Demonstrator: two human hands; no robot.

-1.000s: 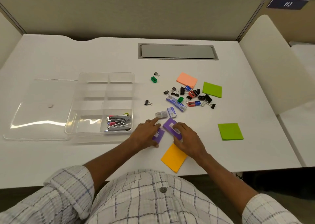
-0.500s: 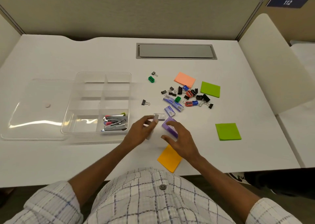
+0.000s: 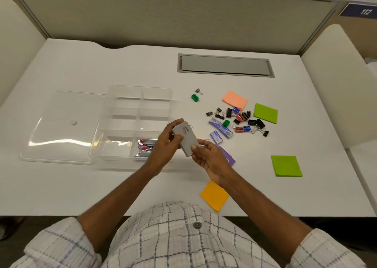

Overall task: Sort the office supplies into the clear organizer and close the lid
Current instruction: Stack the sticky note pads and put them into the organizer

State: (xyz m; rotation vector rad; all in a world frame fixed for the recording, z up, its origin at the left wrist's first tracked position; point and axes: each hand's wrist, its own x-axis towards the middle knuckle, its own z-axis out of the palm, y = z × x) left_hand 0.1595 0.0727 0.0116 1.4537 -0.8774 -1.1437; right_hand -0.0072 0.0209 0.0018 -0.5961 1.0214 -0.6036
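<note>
A small grey box (image 3: 186, 140) is lifted off the desk, held between my left hand (image 3: 165, 145) and my right hand (image 3: 210, 158) just right of the clear organizer (image 3: 130, 104). The organizer's near right compartment holds several staplers (image 3: 145, 146). Its clear lid (image 3: 61, 125) lies flat to the left. A purple box (image 3: 229, 158) lies on the desk under my right hand. Small blue staple boxes (image 3: 221, 131), binder clips (image 3: 256, 125) and sharpeners (image 3: 240, 117) lie scattered to the right.
Sticky note pads lie about: peach (image 3: 234, 100), green (image 3: 265, 113), another green (image 3: 286, 165), orange (image 3: 214, 195) near the desk's front edge. A green sharpener (image 3: 194, 97) and a clip (image 3: 199, 91) lie apart. A grey cable hatch (image 3: 225, 65) sits at the back.
Both hands have come up off the desk with the grey box, which now sits between them. One purple box stays on the desk.
</note>
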